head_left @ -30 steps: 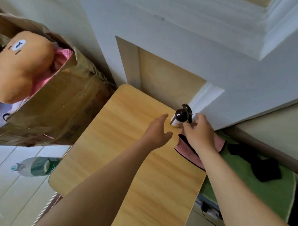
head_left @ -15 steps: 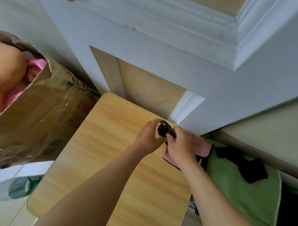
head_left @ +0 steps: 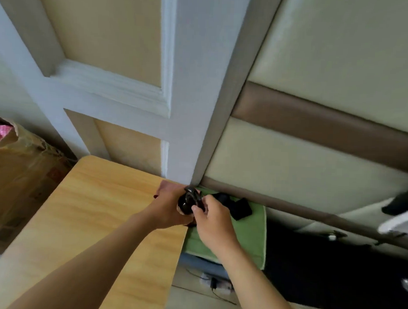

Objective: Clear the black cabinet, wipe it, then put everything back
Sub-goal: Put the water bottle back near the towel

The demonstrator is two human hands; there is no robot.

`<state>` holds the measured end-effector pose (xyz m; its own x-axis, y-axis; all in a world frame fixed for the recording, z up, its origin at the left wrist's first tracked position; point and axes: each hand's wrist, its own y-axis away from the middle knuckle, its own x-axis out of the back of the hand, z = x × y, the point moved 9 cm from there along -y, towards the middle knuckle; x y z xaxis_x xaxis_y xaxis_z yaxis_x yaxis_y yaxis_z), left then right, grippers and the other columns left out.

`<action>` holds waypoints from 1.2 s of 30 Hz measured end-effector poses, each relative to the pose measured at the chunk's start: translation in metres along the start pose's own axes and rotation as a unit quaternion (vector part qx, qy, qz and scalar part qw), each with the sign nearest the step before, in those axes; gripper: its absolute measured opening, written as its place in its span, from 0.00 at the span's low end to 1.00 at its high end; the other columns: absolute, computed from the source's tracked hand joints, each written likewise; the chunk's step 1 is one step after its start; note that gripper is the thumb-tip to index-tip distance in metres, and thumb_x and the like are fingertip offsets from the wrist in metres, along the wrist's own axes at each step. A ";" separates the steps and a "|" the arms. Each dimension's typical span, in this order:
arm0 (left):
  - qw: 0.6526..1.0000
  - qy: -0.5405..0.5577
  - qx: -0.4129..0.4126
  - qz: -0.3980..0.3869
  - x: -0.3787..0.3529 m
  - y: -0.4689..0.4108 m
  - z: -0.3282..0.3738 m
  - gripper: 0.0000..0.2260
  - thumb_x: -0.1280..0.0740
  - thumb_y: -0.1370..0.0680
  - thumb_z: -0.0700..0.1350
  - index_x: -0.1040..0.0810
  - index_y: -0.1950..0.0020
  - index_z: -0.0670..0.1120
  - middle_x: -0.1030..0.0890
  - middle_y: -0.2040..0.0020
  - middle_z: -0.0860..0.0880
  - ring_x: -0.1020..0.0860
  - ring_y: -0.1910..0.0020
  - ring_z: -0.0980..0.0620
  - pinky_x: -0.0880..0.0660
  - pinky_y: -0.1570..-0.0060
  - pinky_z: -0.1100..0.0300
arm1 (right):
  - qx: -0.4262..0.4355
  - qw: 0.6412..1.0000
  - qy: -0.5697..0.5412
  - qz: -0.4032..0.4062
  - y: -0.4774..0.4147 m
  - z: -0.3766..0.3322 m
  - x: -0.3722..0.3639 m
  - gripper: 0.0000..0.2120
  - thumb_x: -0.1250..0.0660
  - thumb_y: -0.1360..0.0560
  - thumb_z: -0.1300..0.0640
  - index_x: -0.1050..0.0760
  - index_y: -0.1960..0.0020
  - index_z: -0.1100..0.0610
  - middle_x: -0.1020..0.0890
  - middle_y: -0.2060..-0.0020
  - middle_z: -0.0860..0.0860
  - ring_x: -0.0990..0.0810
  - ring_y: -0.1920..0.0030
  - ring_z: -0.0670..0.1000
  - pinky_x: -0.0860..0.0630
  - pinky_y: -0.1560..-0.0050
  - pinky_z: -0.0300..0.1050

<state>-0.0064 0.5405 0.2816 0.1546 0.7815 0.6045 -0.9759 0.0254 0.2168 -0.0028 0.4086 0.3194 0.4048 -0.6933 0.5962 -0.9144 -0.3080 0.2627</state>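
**Both hands on the pump bottle at the table's far corner**

Far to the left of the hands stands a cardboard box (head_left: 19, 182) wrapped in shiny tape, with pink fabric (head_left: 0, 135) showing at its open top. A reddish mark on its side is too blurred to read. Between the box and the hands runs the light wooden table (head_left: 92, 219), and the left forearm reaches across it.

The left hand (head_left: 171, 208) is over the table's far right corner, close to the white panelled wall. Its fingers are curled round the body of a small bottle (head_left: 189, 201), which it holds above the table edge. Only the bottle's glossy black pump top shows clearly, since the hand hides most of the body and any label on it.

The right hand (head_left: 215, 221) meets the bottle from the other side. Its thumb and fingertips are closed narrowly on the black pump head in a pinch, and the remaining fingers are folded in.

Under and just right of the right hand lies a green cloth (head_left: 251, 234), with a crumpled black item (head_left: 240, 208) on it just beyond the knuckles. Below the right wrist a power strip (head_left: 214, 285) with a plugged-in cable sits low by the wall. Further right, the green cloth covers the left end of the black cabinet (head_left: 333, 263), whose dark top runs on from there. Something white and black (head_left: 397, 219) juts in at the right edge, too blurred to identify.
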 end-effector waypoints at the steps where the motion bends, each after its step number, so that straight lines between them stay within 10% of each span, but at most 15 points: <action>1: 1.000 -0.015 -0.009 0.002 -0.010 0.005 0.029 0.12 0.23 0.34 0.50 0.22 0.55 0.57 0.19 0.61 0.57 0.21 0.60 0.59 0.21 0.58 0.56 | 0.006 1.000 0.005 0.014 0.018 0.004 0.025 0.15 0.35 0.19 0.56 0.34 0.62 0.46 0.29 0.67 0.43 0.31 0.67 0.42 0.35 0.67 0.34; 7: 0.994 -0.078 -0.058 -0.042 -0.085 0.033 0.187 0.15 0.24 0.30 0.50 0.30 0.58 0.60 0.23 0.64 0.61 0.24 0.63 0.61 0.33 0.69 0.74 | 0.005 0.995 0.020 0.097 0.127 0.037 0.168 0.12 0.36 0.18 0.52 0.33 0.59 0.54 0.28 0.65 0.46 0.32 0.67 0.44 0.39 0.69 0.37; 17: 0.974 -0.111 -0.177 -0.084 -0.218 0.076 0.394 0.15 0.22 0.30 0.50 0.26 0.50 0.52 0.20 0.58 0.54 0.22 0.59 0.55 0.30 0.62 0.67 | -0.004 0.970 -0.009 0.244 0.274 0.121 0.349 0.09 0.35 0.19 0.54 0.27 0.51 0.61 0.25 0.64 0.49 0.26 0.63 0.50 0.31 0.64 0.44; 25: 0.971 -0.117 -0.177 -0.112 -0.290 0.061 0.419 0.19 0.22 0.30 0.49 0.23 0.44 0.48 0.18 0.54 0.51 0.20 0.54 0.50 0.24 0.54 0.59 | -0.044 0.964 -0.045 0.258 0.293 0.186 0.385 0.07 0.34 0.19 0.57 0.28 0.55 0.57 0.25 0.64 0.47 0.27 0.66 0.42 0.33 0.67 0.34; 36: 0.969 -0.104 -0.132 -0.179 -0.370 -0.051 0.373 0.13 0.22 0.31 0.49 0.24 0.52 0.54 0.21 0.60 0.60 0.21 0.58 0.56 0.30 0.63 0.73 | -0.134 0.961 -0.067 0.231 0.187 0.300 0.382 0.04 0.31 0.22 0.58 0.23 0.55 0.58 0.18 0.59 0.49 0.19 0.58 0.47 0.24 0.60 0.38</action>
<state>0.0436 0.0180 0.3330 0.4913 0.5513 0.6743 -0.8553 0.4515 0.2540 -0.0187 -0.1096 0.3692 -0.0635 -0.7988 0.5983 -0.9571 0.2187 0.1903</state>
